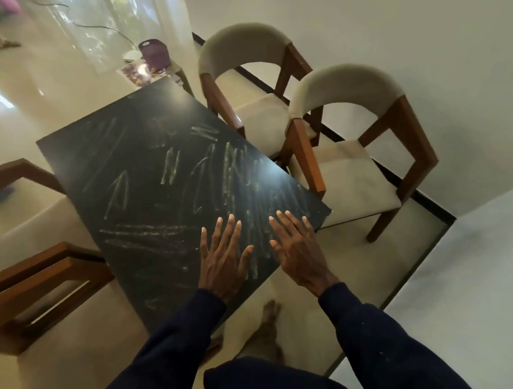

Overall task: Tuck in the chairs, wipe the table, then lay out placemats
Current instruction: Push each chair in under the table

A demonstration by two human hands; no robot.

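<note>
A dark rectangular table (145,171) carries pale chalky streaks all over its top. My left hand (223,256) and my right hand (297,249) are spread flat with straight fingers over its near end, holding nothing. Two wooden chairs with cream seats and curved backs stand on the right, the nearer chair (356,170) and the farther chair (258,104), both pulled out from the table edge. On the left, two more chairs (41,285) show only their wooden frames and cream seats, close against the table's side.
A small side table beyond the far end holds a purple container (154,53) and a patterned mat or paper (139,72). White walls close in on the right. A cable runs across the glossy floor at the back. My bare foot (269,323) is on the floor below the table edge.
</note>
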